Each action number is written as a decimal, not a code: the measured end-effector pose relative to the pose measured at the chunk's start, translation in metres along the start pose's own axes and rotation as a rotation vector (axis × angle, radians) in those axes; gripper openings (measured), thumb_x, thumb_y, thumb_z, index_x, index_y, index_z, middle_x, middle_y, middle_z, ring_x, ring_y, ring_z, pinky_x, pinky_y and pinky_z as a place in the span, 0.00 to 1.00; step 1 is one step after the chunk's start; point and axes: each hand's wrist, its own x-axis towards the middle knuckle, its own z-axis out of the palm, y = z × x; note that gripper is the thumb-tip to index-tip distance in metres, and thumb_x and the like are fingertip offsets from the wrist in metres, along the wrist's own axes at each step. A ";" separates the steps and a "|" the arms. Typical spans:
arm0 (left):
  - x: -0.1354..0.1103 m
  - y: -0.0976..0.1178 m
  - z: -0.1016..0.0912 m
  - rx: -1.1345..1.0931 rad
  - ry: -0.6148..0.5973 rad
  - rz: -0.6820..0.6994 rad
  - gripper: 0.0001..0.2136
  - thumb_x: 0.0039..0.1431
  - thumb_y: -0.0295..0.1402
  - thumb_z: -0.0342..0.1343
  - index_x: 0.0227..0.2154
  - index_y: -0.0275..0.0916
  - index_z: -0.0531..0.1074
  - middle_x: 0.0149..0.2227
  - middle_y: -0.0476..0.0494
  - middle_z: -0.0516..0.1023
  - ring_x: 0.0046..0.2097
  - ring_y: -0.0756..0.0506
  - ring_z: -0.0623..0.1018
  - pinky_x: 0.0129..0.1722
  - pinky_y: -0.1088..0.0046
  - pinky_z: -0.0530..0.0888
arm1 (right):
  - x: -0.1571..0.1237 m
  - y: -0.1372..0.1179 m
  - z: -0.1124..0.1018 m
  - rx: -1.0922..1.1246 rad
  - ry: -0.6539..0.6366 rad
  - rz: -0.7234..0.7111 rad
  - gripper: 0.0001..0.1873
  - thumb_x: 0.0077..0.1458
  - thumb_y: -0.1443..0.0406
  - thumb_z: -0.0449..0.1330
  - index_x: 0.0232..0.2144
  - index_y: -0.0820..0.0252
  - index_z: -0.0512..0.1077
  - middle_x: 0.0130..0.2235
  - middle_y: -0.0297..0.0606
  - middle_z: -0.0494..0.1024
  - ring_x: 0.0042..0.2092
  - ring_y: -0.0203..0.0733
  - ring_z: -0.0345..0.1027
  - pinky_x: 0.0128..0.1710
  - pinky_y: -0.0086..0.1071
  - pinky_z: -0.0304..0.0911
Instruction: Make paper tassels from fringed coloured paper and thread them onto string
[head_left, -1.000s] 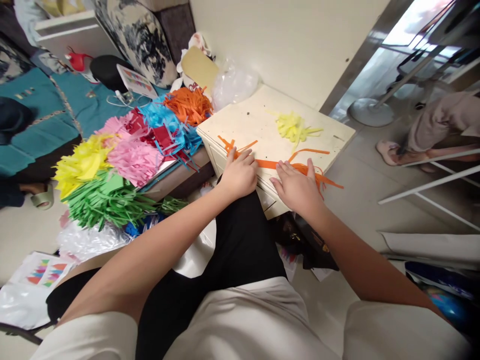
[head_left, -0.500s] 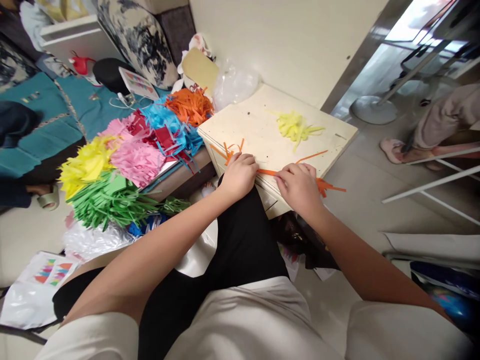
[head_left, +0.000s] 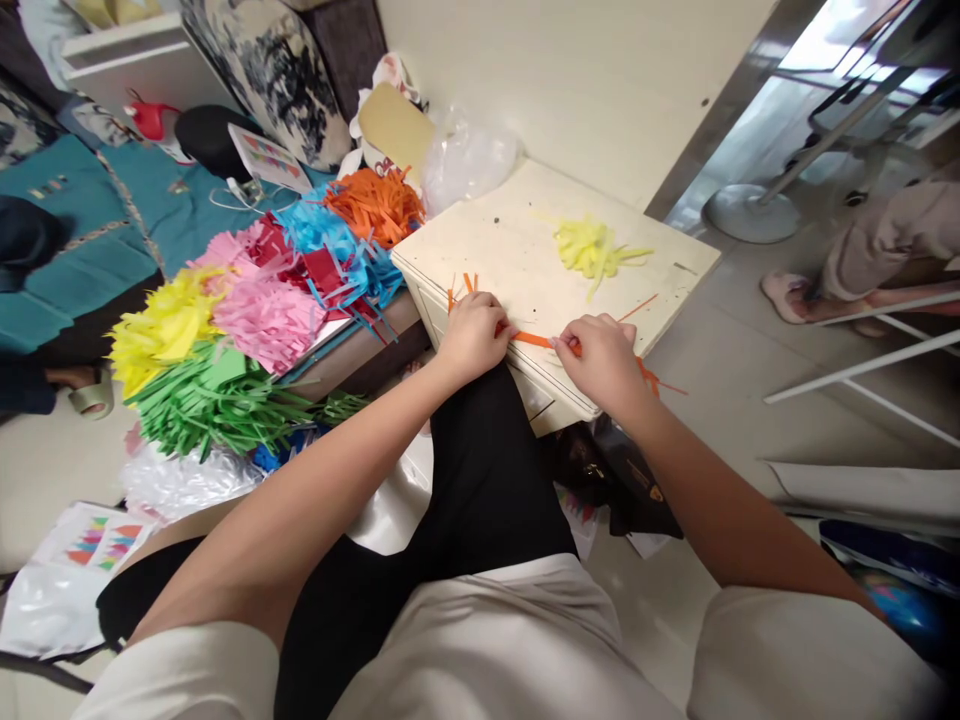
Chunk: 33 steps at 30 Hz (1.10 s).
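Between my hands stretches a narrow, twisted orange paper tassel [head_left: 532, 340], close above the front edge of the cream cabinet top [head_left: 480, 240]. My left hand [head_left: 477, 335] is closed round its left part, and orange strips poke out past the fingers. The fingers of my right hand [head_left: 600, 360] pinch the other side, with more loose orange fringe hanging out beyond that hand. Parts of the tassel are hidden inside both hands. Farther back on the cabinet top lies a yellow paper tassel [head_left: 596, 255].
Heaped to the left are fringed paper bundles: green [head_left: 217, 400], yellow [head_left: 161, 325], pink [head_left: 270, 315], blue [head_left: 311, 225] and orange [head_left: 379, 205]. A clear plastic bag [head_left: 469, 160] sits behind the cabinet. Another person's foot [head_left: 787, 300] is on the floor at right, near white metal legs [head_left: 862, 370].
Both hands have curled tighter on the orange tassel, and my right fingers have rolled over it. Less orange fringe shows beyond each hand. The view has shifted slightly.
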 end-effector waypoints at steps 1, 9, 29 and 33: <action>0.000 0.000 0.000 -0.012 -0.003 -0.002 0.07 0.70 0.31 0.63 0.35 0.38 0.83 0.51 0.34 0.84 0.59 0.35 0.80 0.68 0.52 0.76 | 0.001 0.000 0.001 -0.012 -0.003 0.005 0.15 0.73 0.63 0.60 0.30 0.56 0.68 0.40 0.48 0.84 0.50 0.57 0.72 0.50 0.47 0.51; -0.001 -0.004 0.003 -0.114 0.012 -0.055 0.06 0.65 0.30 0.68 0.32 0.38 0.80 0.48 0.36 0.79 0.56 0.36 0.80 0.66 0.53 0.78 | 0.005 -0.003 -0.006 -0.055 -0.090 0.078 0.17 0.73 0.61 0.63 0.30 0.56 0.66 0.40 0.48 0.83 0.50 0.58 0.70 0.53 0.48 0.51; -0.020 0.006 -0.004 0.162 0.040 0.189 0.16 0.67 0.23 0.56 0.46 0.42 0.88 0.62 0.35 0.81 0.77 0.27 0.68 0.83 0.20 0.48 | -0.029 -0.019 0.002 -0.201 0.041 -0.244 0.19 0.75 0.68 0.54 0.54 0.60 0.85 0.59 0.52 0.84 0.63 0.63 0.65 0.59 0.56 0.48; -0.016 0.011 -0.007 0.272 -0.024 0.285 0.17 0.68 0.20 0.51 0.42 0.39 0.85 0.54 0.34 0.84 0.74 0.30 0.72 0.85 0.25 0.49 | -0.026 -0.013 0.006 -0.084 0.048 -0.196 0.16 0.76 0.61 0.58 0.45 0.59 0.85 0.56 0.51 0.85 0.59 0.61 0.68 0.56 0.54 0.52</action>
